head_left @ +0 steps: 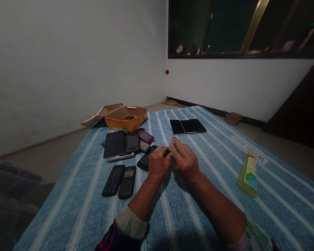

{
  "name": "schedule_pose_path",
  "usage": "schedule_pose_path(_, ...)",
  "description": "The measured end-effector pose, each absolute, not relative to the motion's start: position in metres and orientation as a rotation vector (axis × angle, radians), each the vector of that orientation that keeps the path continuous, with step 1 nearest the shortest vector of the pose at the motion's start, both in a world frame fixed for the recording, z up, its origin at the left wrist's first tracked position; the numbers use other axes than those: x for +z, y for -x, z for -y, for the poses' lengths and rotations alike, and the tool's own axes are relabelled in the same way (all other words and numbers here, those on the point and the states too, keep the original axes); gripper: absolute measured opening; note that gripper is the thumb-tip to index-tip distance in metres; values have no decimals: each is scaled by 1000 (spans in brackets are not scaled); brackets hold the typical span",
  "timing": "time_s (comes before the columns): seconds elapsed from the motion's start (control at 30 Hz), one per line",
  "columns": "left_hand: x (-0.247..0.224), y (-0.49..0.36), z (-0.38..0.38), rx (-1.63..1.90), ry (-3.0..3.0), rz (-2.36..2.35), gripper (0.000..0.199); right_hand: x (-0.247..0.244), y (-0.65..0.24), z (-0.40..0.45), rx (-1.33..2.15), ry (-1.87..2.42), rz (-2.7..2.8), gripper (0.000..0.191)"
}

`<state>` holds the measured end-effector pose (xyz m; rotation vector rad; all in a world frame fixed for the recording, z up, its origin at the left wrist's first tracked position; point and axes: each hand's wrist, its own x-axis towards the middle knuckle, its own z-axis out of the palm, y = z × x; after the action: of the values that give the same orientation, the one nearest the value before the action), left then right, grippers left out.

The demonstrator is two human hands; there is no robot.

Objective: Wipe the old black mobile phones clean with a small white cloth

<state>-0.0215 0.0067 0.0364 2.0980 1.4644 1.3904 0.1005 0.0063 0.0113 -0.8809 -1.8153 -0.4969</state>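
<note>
My left hand [157,164] is closed on a small dark object [166,152], mostly hidden by the fingers, so its kind does not show. Pressed against its far end is a crumpled white cloth or tissue [172,143], which my right hand [185,161] grips. Both hands meet above the middle of the bed-like striped surface. A black phone [143,161] lies flat just left of my left hand, partly covered by it. Nearer to me, two dark keypad phones [113,180] rest side by side.
To the left is a pile with a black tablet-like slab [114,144], a pink phone [146,136] and other phones. Behind it stands an open orange box [126,122]. Several dark flat phones [177,127] lie farther back. At right, a yellow-green bottle [248,177] lies on the striped cloth [211,209].
</note>
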Motion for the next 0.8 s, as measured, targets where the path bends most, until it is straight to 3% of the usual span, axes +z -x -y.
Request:
schedule_pose_path(0.13, 36, 24, -8, 1411, -2084, -1504, 21, 10, -93, -3, -424, 832, 1864, 32)
schedule_pose_path(0.53, 35, 28, -10, 1390, -1957, -1544, 10, 12, -105, -23, 84, 955, 1559, 41)
schedule_pose_path(0.8, 29, 35, 2, 1441, -1301, -1430, 12, -7, -96, -21, 87, 1004, 1690, 39)
